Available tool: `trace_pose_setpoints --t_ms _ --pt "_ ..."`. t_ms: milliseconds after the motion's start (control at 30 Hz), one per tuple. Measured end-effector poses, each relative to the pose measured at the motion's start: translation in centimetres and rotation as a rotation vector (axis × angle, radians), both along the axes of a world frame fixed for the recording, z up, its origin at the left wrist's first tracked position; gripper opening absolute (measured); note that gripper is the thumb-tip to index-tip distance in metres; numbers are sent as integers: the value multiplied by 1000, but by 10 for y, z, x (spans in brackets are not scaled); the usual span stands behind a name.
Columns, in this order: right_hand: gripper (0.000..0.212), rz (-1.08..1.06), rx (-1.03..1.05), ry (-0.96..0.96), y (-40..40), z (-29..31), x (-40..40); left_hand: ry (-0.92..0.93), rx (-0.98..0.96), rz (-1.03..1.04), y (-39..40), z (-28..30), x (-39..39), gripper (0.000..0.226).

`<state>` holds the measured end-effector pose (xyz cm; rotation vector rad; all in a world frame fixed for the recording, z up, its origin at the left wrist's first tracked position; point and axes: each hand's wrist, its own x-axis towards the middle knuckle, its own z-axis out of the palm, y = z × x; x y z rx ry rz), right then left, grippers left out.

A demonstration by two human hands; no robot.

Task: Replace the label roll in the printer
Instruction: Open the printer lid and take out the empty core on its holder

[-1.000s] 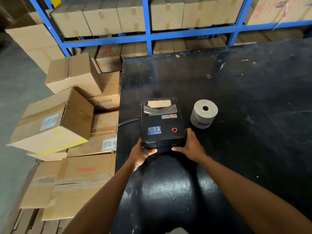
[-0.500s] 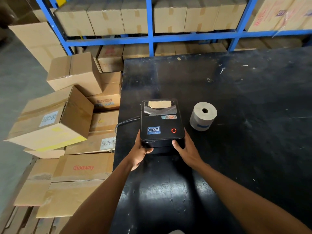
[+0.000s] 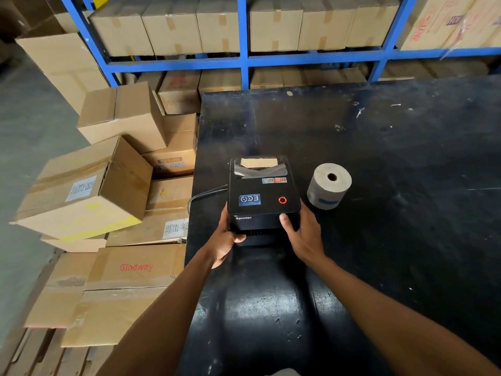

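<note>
The printer (image 3: 264, 198) carries "Xprinter" in white on its front edge. Left of the printer, a flat carton (image 3: 135, 267) reads "Glodway" in red; farther back, a box (image 3: 173, 161) shows "RATE" in blue. Other labels are too blurred to read.

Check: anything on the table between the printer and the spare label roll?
Nothing; head view shows bare black table between printer and label roll.

I see both bare forearms reaching forward. My left hand (image 3: 225, 234) and right hand (image 3: 305, 234) curl inward, palms facing each other, thumbs on front.
</note>
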<state>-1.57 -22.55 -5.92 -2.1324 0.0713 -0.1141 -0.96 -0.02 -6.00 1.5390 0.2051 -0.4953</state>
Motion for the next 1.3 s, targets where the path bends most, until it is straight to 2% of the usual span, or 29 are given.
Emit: trace_pose_setpoints --t_ms 133,267,333,400,467,567,633,800,900,967,1033,1100,1167,1300 --pt "61 -159 74 -56 16 32 20 1 138 -31 -1 11 9 100" --pt "69 -295 192 52 34 82 63 147 395 -207 7 18 31 134" --pt "66 -337 238 118 36 106 86 185 464 -288 3 22 40 147" --pt "66 -374 291 175 38 122 106 193 513 -310 -1 25 46 147" --pt "66 -414 438 214 42 126 122 213 547 -322 -1 24 52 142" --pt "50 -375 705 205 46 120 135 240 625 -369 -2 27 55 131" --pt "48 -306 727 213 45 117 140 234 670 -401 -6 31 54 129" --pt "55 -155 606 201 36 103 136 213 678 -410 2 26 60 135" --pt "47 -103 340 182 24 82 123 131 666 -388 7 31 59 136" --pt "41 -28 96 202 14 64 115 -29 683 -313 10 32 61 125" --pt "36 108 -165 244 8 50 107 -254 751 -206 11 35 66 102" --pt "38 192 -344 224 4 37 102 -385 787 -142 10 34 74 81" --pt "40 179 -396 182 3 31 102 -406 809 -133 6 32 81 66" --pt "34 152 -485 120 11 28 114 -492 959 -139 2 26 92 52"
